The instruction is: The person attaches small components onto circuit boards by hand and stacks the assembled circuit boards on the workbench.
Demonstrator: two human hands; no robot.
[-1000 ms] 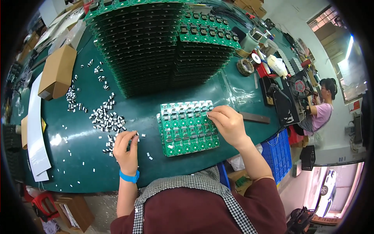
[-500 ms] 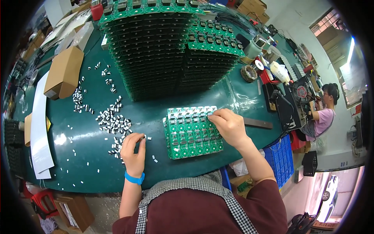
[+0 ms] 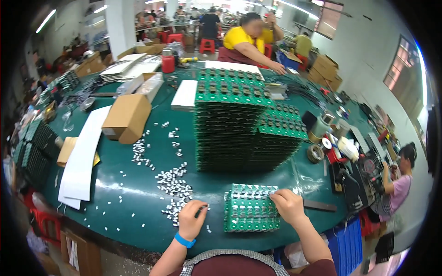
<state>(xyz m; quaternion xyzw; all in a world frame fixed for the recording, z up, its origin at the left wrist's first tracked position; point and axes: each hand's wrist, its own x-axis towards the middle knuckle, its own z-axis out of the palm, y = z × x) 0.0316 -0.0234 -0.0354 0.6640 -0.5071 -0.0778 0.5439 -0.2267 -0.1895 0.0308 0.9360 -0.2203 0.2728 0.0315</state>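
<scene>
Our left hand point(image 3: 192, 219) pinches a small component point(image 3: 208, 207); our right hand point(image 3: 271, 196), grip unclear, meets the circuit board point(image 3: 251, 214) on the tabletop point(image 3: 138, 195) in front of us. We cannot read the label point(image 3: 108, 131) on the cardboard box point(image 3: 126, 116).

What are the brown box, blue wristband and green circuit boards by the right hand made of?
Brown box: matte cardboard, by its plain tan faces and folded edges. Blue wristband: probably smooth silicone or soft plastic, by its even colour and snug curve. Green circuit boards: likely rigid laminate with a green, perhaps glossy coating, by their thin, flat look; the material is unclear.
</scene>
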